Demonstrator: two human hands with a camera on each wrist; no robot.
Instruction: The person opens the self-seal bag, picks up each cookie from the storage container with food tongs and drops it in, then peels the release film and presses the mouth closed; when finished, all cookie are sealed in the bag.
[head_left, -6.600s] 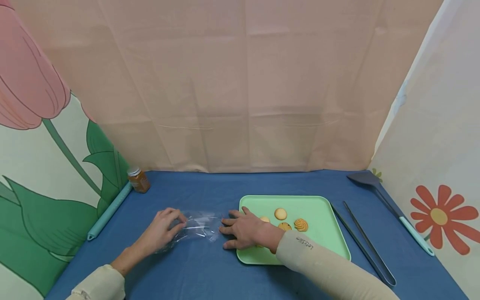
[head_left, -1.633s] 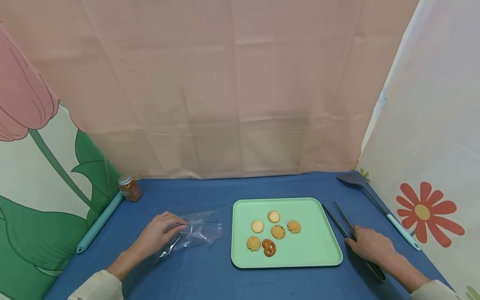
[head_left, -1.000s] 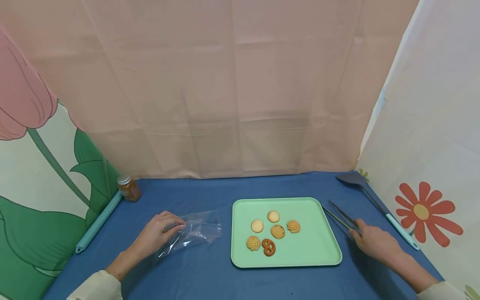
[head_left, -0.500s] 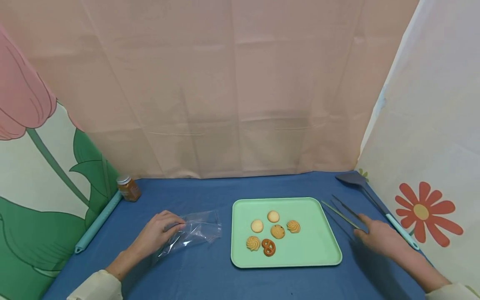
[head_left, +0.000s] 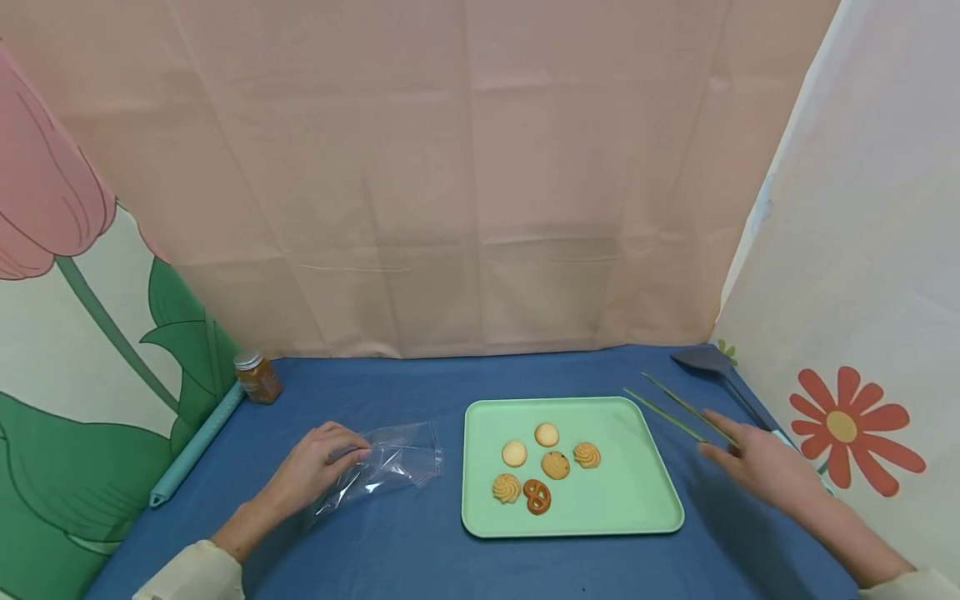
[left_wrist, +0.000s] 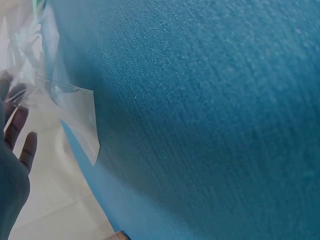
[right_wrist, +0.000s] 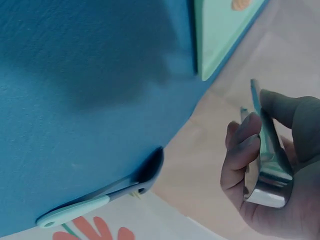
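Behind a blue tabletop point(head_left: 420, 562) hangs a creased beige sheet point(head_left: 480, 183), flanked by a painted pink tulip point(head_left: 48, 167) at the left and a red flower point(head_left: 842, 427) at the right. On the tabletop a pale green tray point(head_left: 622, 496) lies flat between the two hands. Its long sides run left to right, and six biscuits sit loosely grouped toward its left and middle; a pretzel-shaped one point(head_left: 537, 496) is nearest the person, a plain round one point(head_left: 547, 433) farthest off.

The relation that counts is on the right. The right hand point(head_left: 765, 467) grips metal tongs point(right_wrist: 272, 170), held up off the cloth, just beyond the tray's right edge. Their long axis slants away from the hand, forward and leftward, so the spread tips appear by the tray's far right corner. From those tips the biscuits lie to the left and nearer the person, a swirled one point(head_left: 587, 454) being closest. Of the two hands, the right is nearer the tray.

The left hand point(head_left: 322, 458) pinches a clear bag point(head_left: 405, 454) by its left part; the bag stretches rightward toward the tray without touching it (whether its mouth gapes, I cannot tell). A brown jar point(head_left: 258, 379) with a silver lid stands at the far left, and a dark-headed turner point(head_left: 703, 359) rests along the right side.
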